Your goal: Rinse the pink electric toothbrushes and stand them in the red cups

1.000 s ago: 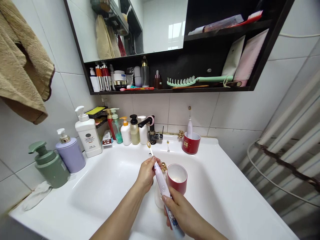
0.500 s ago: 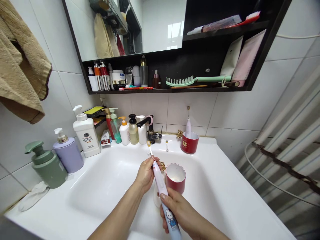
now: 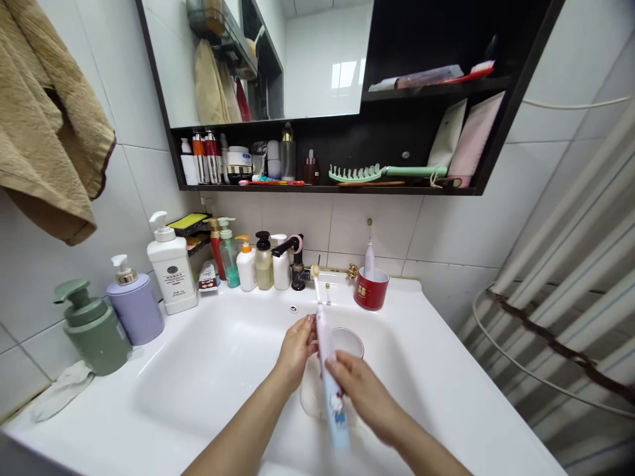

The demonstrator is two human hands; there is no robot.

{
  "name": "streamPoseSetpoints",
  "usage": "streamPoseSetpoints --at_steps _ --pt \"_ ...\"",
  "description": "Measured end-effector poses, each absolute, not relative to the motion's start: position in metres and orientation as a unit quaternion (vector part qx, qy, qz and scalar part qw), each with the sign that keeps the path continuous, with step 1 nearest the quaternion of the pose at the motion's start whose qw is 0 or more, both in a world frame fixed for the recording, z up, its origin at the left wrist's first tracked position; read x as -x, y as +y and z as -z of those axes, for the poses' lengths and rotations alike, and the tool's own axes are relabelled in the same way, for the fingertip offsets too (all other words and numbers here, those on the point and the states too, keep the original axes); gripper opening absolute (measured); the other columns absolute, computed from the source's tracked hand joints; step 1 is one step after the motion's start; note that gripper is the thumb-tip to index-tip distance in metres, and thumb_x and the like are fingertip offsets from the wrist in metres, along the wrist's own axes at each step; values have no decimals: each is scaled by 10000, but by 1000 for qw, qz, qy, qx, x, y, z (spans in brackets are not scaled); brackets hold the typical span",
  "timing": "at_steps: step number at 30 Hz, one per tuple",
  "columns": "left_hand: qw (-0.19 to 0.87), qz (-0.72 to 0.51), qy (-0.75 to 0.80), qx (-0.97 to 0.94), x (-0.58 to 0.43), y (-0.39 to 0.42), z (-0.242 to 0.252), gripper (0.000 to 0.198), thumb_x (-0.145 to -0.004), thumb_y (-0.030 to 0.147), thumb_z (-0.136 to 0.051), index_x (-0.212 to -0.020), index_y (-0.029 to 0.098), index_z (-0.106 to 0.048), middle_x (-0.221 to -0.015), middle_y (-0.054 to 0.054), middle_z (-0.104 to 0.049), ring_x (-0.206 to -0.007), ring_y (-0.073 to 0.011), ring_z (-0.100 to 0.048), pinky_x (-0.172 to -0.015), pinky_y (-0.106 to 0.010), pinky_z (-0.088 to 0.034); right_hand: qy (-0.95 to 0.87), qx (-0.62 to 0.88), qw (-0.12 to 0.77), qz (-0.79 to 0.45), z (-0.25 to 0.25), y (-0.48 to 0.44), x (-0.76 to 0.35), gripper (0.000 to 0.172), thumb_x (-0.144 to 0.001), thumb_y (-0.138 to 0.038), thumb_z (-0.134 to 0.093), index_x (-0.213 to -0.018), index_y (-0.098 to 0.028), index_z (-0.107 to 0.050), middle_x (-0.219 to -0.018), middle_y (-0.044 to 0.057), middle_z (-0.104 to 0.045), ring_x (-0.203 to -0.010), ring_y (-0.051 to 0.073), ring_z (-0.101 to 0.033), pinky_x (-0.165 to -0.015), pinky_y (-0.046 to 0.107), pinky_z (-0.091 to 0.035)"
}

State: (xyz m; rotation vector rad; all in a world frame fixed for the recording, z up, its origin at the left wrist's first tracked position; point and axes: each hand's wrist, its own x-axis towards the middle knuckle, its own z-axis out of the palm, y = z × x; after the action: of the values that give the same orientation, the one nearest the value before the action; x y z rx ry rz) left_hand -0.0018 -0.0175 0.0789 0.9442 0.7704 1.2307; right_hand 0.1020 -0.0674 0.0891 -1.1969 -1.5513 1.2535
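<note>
An electric toothbrush point(image 3: 325, 350) with a pale pink upper body and a blue, cartoon-printed lower end is held over the sink, brush head up. My right hand point(image 3: 364, 390) grips the middle of its handle, thumb across the front. Close to its neck, my left hand point(image 3: 297, 350) is closed with fingertips against the handle's side; part of its fingers is hidden. Behind the toothbrush stands a cup point(image 3: 350, 340), partly covered by my right hand. A whitish, see-through round object point(image 3: 310, 390) sits below my left hand, its kind unclear.
A red cup point(image 3: 372, 291) holding another electric toothbrush point(image 3: 370, 258) stands on the back right rim of the sink point(image 3: 208, 370). A black faucet point(image 3: 297, 264) and several pump bottles point(image 3: 248, 264) line the back. The dark cabinet point(image 3: 307, 188) overhangs the rear.
The toothbrush has swung more upright and its head has shifted right. My left hand has moved slightly right and lower with it. The view has shifted a little.
</note>
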Motion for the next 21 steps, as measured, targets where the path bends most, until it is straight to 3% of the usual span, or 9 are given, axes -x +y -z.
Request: streamPoseSetpoints --at_steps 2,5,11,16,21 --pt "568 -547 384 -480 1 -17 -71 234 -642 309 -439 -792 136 -487 -719 -46 -531 -631 -113 -493 -576 -241 -369 -635 505 448 -376 -99 -53 -111 227 -703 -369 -332 -706 -164 -429 -582 -18 -460 -508 92 -421 -480 216 -339" --pt "402 -519 422 -625 -1 -19 -58 161 -637 204 -432 -775 161 -502 -786 -48 -524 -734 -132 -471 -658 -261 -354 -627 538 480 -295 -99 -29 -126 227 -690 -355 -346 -806 -171 -410 -675 6 -491 -607 127 -460 -558 244 -364" --pt "144 -334 394 -844 -16 -25 -42 185 -562 82 -452 -703 174 -530 -786 -33 -516 -798 -170 -406 -737 -301 -311 -631 587 462 -209 -61 -9 -138 225 -661 -328 -379 -736 -139 -476 -748 72 -491 -729 188 -458 -688 309 -339" --pt "99 -247 396 -879 -24 -18 -36 208 -578 73 -411 -724 166 -524 -794 -42 -500 -809 -181 -401 -728 -305 -317 -649 594 438 -186 -48 -15 -141 252 -671 -305 -379 -813 -131 -494 -877 96 -483 -844 184 -443 -779 290 -311" --pt "106 -227 383 -889 -31 -20 -46 241 -585 74 -376 -757 152 -526 -797 -56 -498 -799 -185 -408 -688 -295 -328 -667 598 411 -169 -52 -24 -151 256 -682 -293 -366 -800 -124 -518 -844 88 -519 -807 168 -476 -746 262 -346"
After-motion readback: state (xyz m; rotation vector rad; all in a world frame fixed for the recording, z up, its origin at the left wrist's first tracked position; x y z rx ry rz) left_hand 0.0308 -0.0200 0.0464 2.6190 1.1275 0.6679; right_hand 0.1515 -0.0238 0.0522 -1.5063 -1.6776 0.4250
